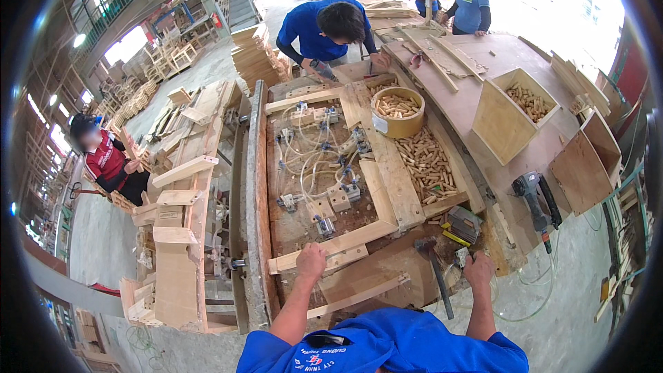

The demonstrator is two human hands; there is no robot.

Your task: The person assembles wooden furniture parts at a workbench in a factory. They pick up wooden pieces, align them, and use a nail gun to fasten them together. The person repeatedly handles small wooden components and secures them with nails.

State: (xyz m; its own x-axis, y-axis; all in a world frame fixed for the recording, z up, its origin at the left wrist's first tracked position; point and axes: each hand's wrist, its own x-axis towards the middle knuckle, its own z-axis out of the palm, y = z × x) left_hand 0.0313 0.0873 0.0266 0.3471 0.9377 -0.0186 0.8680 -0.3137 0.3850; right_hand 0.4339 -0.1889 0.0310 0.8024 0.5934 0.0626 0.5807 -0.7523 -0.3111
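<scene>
The worktop (pixel 297 226) carries a wooden frame (pixel 376 190). Its near rail (pixel 352 240) runs left to right, at the fingers of the left hand (pixel 311 261), the nearer hand. Left forearm extends far; fingers curl, grip undeterminable. Right hand (pixel 478 269): beside a small metal fitting (pixel 460 257), closure undeterminable.

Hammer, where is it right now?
In the head view, the hammer is right of centre in the lower half, just left of the right hand.
</scene>
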